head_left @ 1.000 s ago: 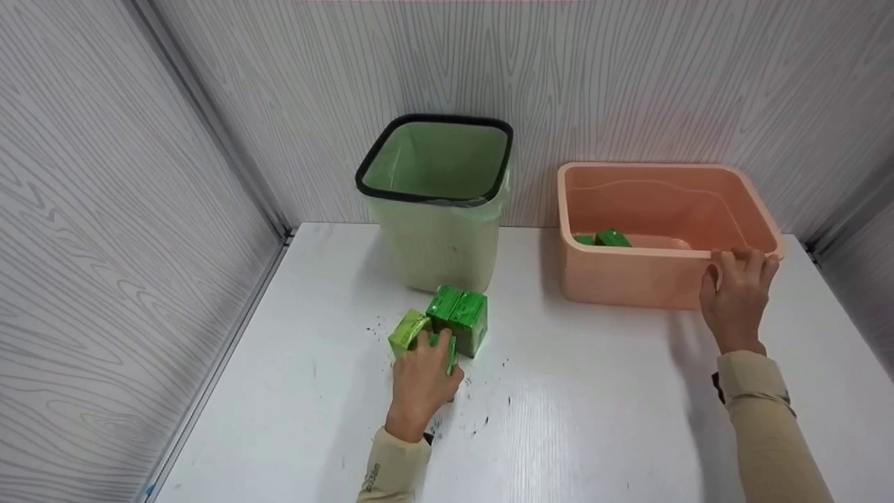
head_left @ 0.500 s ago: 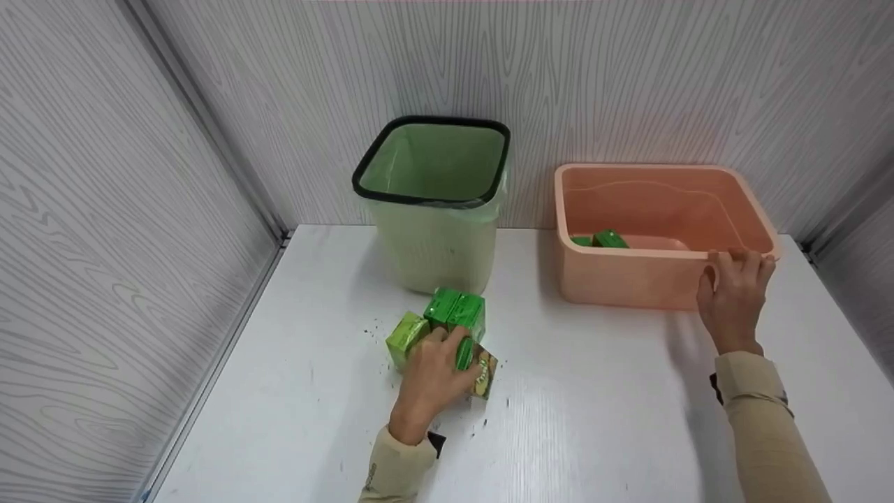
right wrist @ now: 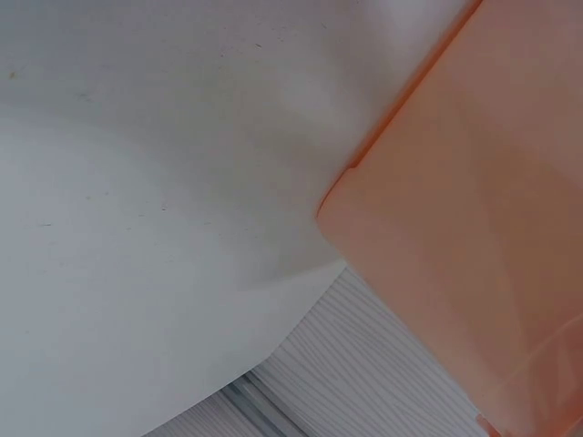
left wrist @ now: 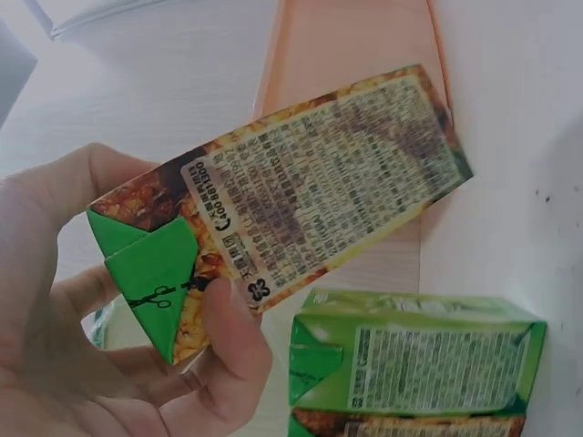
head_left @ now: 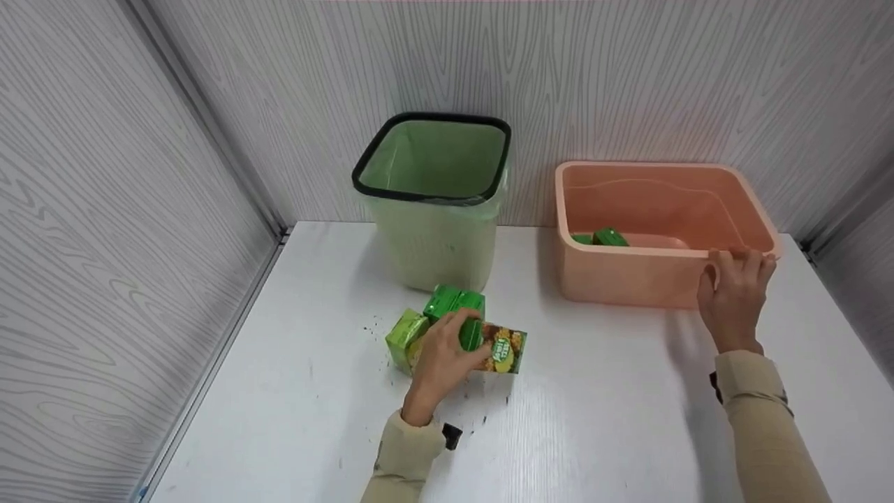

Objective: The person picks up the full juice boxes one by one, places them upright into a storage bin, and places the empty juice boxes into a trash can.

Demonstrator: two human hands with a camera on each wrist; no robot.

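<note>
My left hand [head_left: 447, 353] pinches a small drink carton [head_left: 504, 349] near its green end, thumb on one side and fingers on the other. The carton is tipped onto its side, and the left wrist view shows its printed panel [left wrist: 319, 182]. Just behind the hand stand two green-topped cartons [head_left: 454, 302], partly hidden by it. A light green carton [head_left: 405, 335] is at the hand's left. Over on the right, my right hand [head_left: 737, 300] grips the front rim of a pink plastic bin [head_left: 628, 278], fingers hooked over the edge.
A pale green wastebasket [head_left: 436, 241] with a black rim stands behind the cartons. Inside the pink bin lie green cartons [head_left: 611, 237] at the left. Dark specks dot the white table [head_left: 559, 433]. Wood-grain panels [head_left: 279, 91] enclose the back and sides.
My left hand has taken the carton from the front of the group, moved slightly right and turned it from upright onto its side. My right hand has stayed on the bin rim.
</note>
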